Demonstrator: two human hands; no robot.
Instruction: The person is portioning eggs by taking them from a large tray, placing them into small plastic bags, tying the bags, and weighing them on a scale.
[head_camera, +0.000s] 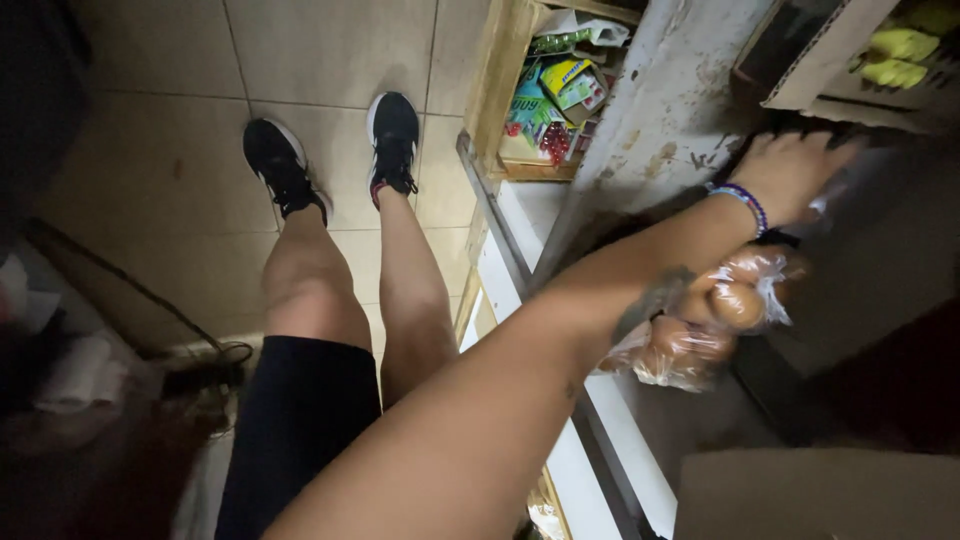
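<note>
Eggs (738, 303) fill a clear plastic bag (690, 350) beneath the right hand (790, 170), spread flat, gripping nothing.

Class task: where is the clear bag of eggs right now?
In the head view, right of centre, the egg bag sits just under the outstretched forearm, below the hand with the beaded wristband.

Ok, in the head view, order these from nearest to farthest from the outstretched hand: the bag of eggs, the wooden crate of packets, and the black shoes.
From the outstretched hand, though which hand it is I cannot tell:
1. Bag of eggs, just below the wrist, beside the forearm.
2. Wooden crate of packets, off to the left, on the floor by the shelf post.
3. Black shoes, farthest left on the tiled floor.
</note>
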